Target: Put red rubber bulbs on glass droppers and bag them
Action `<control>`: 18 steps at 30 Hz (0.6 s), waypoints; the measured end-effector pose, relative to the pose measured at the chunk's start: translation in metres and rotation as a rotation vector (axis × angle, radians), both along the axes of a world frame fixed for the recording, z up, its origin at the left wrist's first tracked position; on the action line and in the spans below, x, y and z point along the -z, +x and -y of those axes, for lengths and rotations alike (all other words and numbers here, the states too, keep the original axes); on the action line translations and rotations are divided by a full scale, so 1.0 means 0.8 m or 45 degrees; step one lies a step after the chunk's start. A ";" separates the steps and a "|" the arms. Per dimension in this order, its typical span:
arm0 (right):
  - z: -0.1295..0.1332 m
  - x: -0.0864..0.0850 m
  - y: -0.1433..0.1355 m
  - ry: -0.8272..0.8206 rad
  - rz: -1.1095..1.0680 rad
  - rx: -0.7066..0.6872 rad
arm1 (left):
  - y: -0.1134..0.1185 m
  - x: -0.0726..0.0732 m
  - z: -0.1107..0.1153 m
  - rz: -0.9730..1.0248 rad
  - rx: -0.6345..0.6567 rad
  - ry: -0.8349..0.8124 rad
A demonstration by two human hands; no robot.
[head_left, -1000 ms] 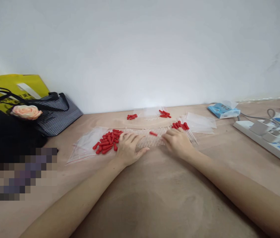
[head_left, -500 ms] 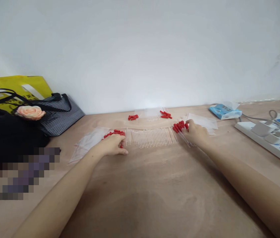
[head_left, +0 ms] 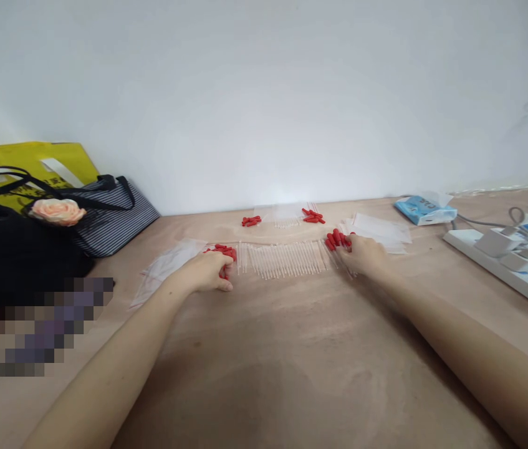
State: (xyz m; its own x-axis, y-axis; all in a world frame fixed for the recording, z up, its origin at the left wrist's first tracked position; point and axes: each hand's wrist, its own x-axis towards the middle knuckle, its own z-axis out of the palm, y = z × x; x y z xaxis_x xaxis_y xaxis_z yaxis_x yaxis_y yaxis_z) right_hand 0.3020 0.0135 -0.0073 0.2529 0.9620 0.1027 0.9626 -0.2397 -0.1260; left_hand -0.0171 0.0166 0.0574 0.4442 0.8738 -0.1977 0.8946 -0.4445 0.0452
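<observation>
On the table [head_left: 264, 349], hands [head_left: 206, 272] [head_left: 365, 254] loosely curled, touching red bulbs [head_left: 225, 251] [head_left: 336, 238]

- Four clusters of red bulbs [head_left: 336, 238]
- Thin clear tubes [head_left: 287, 260], too fine to count
- One yellow bag [head_left: 70, 163]
- One striped bag [head_left: 114, 221]
- One peach flower [head_left: 58, 212]
- One blue tissue pack [head_left: 421, 211]
- One power strip [head_left: 492, 258]

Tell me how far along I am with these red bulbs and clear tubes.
Looks done: the small cluster of red-tipped tubes on the right appears fitted with bulbs.
In hand: your right hand is at that cluster, your left hand at the bulb pile; whether either grips anything is unclear.
Left, it seems: the middle row of clear tubes, showing no red tips.
</observation>
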 end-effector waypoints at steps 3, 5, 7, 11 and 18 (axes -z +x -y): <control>0.000 0.001 0.003 0.058 0.003 -0.001 | 0.000 0.000 0.001 -0.015 -0.018 -0.008; 0.000 0.003 0.001 0.156 0.007 -0.001 | 0.001 0.002 0.001 -0.013 -0.024 0.007; 0.002 0.004 -0.004 0.245 0.006 -0.020 | 0.003 0.005 0.000 -0.012 -0.041 0.037; 0.005 0.006 -0.020 0.235 0.007 -0.150 | 0.009 0.013 -0.001 -0.055 -0.170 0.116; 0.005 0.006 -0.035 0.069 0.147 -0.142 | 0.012 0.010 0.000 -0.064 -0.262 0.082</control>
State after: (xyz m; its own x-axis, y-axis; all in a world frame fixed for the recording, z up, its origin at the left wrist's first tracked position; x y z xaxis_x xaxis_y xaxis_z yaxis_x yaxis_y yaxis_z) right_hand 0.2740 0.0092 -0.0118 0.1287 0.9758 0.1771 0.9917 -0.1266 -0.0230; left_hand -0.0072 0.0167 0.0496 0.2462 0.9566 -0.1558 0.9672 -0.2529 -0.0244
